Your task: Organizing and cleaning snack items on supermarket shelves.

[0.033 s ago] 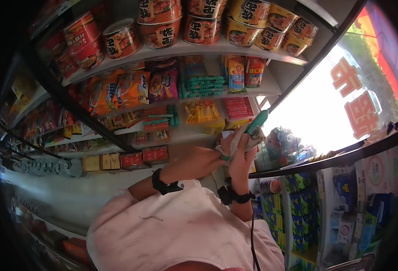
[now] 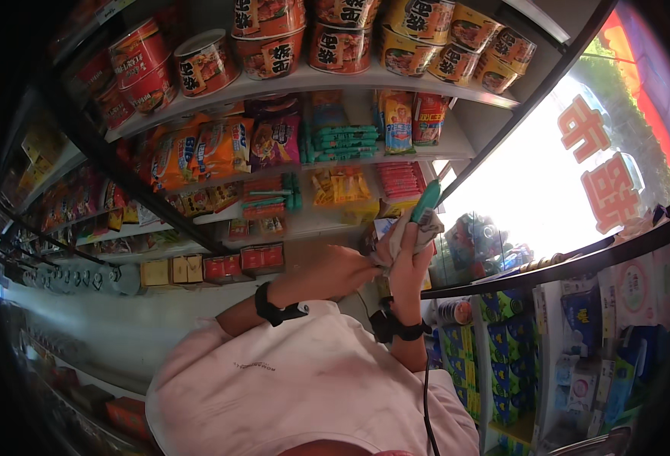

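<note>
My right hand [image 2: 407, 270] is wrapped round a green stick-shaped packet [image 2: 427, 199] with a printed label, along with a crumpled pale cloth [image 2: 430, 232]. The packet points up and to the right. My left hand [image 2: 342, 270] comes in from the left, its fingers closed at the lower part of the cloth and packet, partly hidden behind my right hand. Beyond them is a shelf of stacked similar green packets [image 2: 341, 143], beside orange and purple snack bags [image 2: 198, 152].
Noodle tubs [image 2: 338, 49] fill the top shelf; small boxes [image 2: 262, 257] sit lower. At the right are a bright window [image 2: 532, 167], a dark-edged ledge [image 2: 487, 285] with bagged goods and racks of packs [image 2: 510, 365]. A black cable [image 2: 426, 410] hangs from my right wrist.
The green packet and cloth have shifted slightly up and to the left and stand a little more upright, with both hands still on them.
</note>
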A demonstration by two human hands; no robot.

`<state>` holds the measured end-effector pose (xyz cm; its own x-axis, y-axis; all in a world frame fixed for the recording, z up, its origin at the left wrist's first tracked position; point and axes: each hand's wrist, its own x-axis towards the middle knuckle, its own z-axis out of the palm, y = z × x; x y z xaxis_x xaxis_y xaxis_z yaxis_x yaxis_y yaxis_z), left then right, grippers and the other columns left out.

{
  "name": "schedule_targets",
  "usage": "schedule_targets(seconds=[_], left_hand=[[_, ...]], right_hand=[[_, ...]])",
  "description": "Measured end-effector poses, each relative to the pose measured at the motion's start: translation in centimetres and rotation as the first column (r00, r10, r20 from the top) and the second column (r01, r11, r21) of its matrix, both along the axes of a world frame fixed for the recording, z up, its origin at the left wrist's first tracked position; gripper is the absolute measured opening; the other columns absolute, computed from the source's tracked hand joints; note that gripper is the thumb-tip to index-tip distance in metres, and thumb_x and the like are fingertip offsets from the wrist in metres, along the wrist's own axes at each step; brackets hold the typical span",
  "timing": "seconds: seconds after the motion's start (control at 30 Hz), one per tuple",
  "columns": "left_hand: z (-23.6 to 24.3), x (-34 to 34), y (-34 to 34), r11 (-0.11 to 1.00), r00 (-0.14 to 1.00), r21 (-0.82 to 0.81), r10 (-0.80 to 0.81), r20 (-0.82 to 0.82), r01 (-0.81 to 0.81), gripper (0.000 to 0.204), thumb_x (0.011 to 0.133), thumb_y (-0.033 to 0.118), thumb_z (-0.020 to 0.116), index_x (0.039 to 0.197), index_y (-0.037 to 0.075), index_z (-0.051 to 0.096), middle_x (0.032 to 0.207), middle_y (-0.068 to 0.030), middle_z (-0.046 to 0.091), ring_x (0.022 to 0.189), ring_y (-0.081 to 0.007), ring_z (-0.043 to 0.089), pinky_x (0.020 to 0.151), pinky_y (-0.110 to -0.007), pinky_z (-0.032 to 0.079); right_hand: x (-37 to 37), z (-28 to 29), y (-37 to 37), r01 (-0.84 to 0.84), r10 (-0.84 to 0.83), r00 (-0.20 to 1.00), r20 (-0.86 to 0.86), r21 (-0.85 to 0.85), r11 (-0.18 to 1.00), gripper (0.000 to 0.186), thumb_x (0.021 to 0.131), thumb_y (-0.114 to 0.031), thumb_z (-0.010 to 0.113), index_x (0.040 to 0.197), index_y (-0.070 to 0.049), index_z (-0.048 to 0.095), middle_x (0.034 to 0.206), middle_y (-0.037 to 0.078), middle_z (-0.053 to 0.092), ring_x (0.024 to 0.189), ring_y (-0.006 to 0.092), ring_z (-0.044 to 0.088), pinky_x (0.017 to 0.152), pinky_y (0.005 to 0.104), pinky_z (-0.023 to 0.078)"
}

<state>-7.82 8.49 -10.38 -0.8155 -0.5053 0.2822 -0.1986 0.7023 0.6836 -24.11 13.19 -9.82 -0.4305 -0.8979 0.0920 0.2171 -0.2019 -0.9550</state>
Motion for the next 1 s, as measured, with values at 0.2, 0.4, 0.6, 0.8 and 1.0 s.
schedule_targets(seconds=[0.2,0.4,0.6,0.8,1.0], left_hand=[[1.8,-0.2,1.2,0.814,0.782,0.575,0.407,-0.473,-0.076,0.039,0.084,0.006,0.073,0.121,0.006,0.062,0.104,-0.0036,0.067,0.084,-0.0086,0.061,0.068,-0.023,0.05],[1.9,0.3,3.3,0.68,0.673,0.712,0.61,-0.418,-0.174,0.028,0.088,0.009,0.073,0.114,0.002,0.069,0.088,-0.0018,0.068,0.082,-0.0054,0.061,0.073,-0.021,0.048],[0.9,3.4,2.3,0.525,0.494,0.825,0.785,-0.375,-0.209,0.036,0.09,0.014,0.072,0.122,-0.003,0.063,0.1,-0.01,0.071,0.093,-0.0116,0.066,0.081,-0.026,0.053],[0.7,7.0,-1.7,0.618,0.573,0.772,0.689,-0.443,-0.146,0.037,0.097,0.021,0.062,0.127,-0.002,0.06,0.104,-0.0143,0.07,0.092,-0.0168,0.066,0.081,-0.03,0.054],[-0.5,13.2,-5.5,0.616,0.637,0.74,0.462,-0.617,0.27,0.04,0.099,0.022,0.059,0.13,-0.003,0.057,0.112,-0.015,0.069,0.1,-0.0206,0.067,0.092,-0.033,0.051]], right_hand=[[-1.2,-1.3,2.5,-0.103,0.058,0.839,-0.541,-0.053,0.993,0.015,0.089,-0.007,0.064,0.098,0.002,0.056,0.077,0.013,0.064,0.068,0.0241,0.064,0.063,0.034,0.049],[0.6,-1.6,3.4,-0.354,0.232,0.617,-0.752,-0.002,0.935,0.036,0.074,-0.003,0.068,0.108,-0.001,0.055,0.092,0.021,0.063,0.085,0.0428,0.061,0.07,0.0445,0.051],[2.2,-1.3,2.5,-0.353,0.27,0.573,-0.774,0.064,0.934,0.03,0.076,-0.005,0.068,0.103,0.0,0.059,0.09,0.021,0.064,0.082,0.0415,0.061,0.068,0.0423,0.05],[6.6,-3.8,-0.3,-0.475,0.526,0.731,-0.435,0.23,0.85,0.017,0.093,-0.016,0.059,0.095,0.0,0.059,0.069,0.008,0.061,0.061,0.0236,0.061,0.06,0.0356,0.048],[9.3,-3.7,-1.5,-0.935,0.569,0.211,0.795,-0.005,0.354,0.04,0.101,-0.043,0.051,0.09,-0.004,0.053,0.055,-0.005,0.033,0.044,0.0066,0.027,0.043,0.0253,0.024]])
